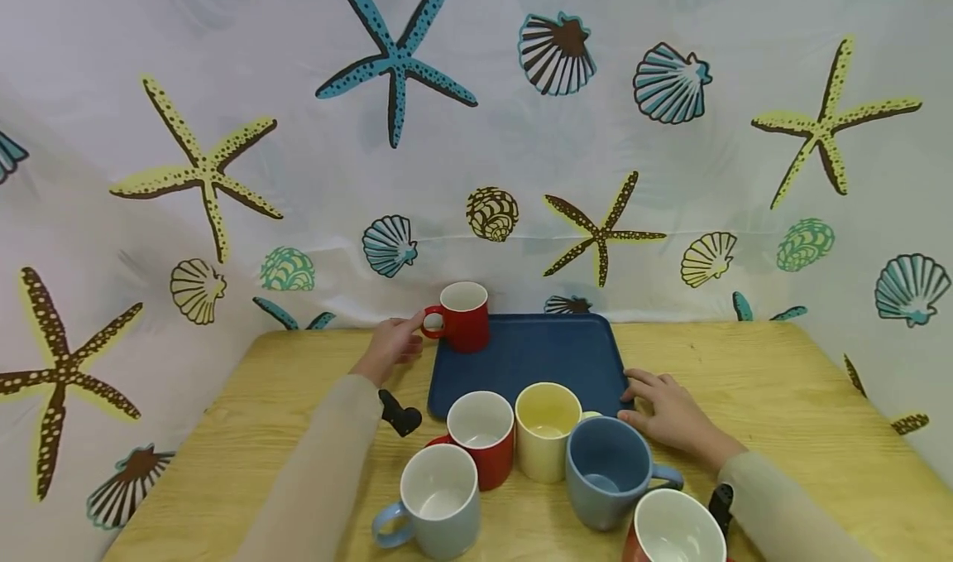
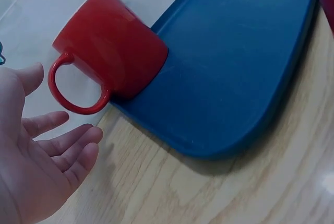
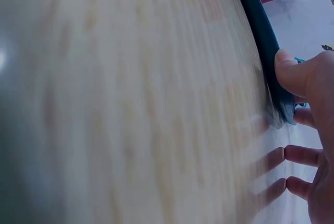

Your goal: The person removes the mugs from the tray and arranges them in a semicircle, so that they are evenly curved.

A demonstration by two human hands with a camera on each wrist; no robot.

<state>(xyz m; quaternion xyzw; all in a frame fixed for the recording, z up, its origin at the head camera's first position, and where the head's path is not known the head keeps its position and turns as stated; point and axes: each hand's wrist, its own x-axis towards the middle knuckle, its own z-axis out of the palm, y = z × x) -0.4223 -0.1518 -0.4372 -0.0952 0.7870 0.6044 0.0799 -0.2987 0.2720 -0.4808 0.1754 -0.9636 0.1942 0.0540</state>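
Observation:
A red mug (image 1: 466, 330) with a white inside stands upright on the back left corner of a blue tray (image 1: 543, 355). My left hand (image 1: 390, 347) is beside its handle, fingers spread and apart from the mug in the left wrist view, where the handle (image 2: 78, 110) points toward the palm. At the tray's right edge is my right hand (image 1: 666, 409). Its thumb (image 3: 292, 75) touches the tray's rim (image 3: 261, 31) in the right wrist view, with the index fingertip close by and the other fingers loosely extended.
In front of the tray stand another red mug (image 1: 495, 463), a yellow mug (image 1: 542, 454), a light blue mug (image 1: 447, 529) and a darker blue mug (image 1: 596, 504). One more red mug (image 1: 633, 545) is cut off at the bottom. A patterned cloth (image 1: 447, 181) hangs behind the wooden table (image 1: 744, 380).

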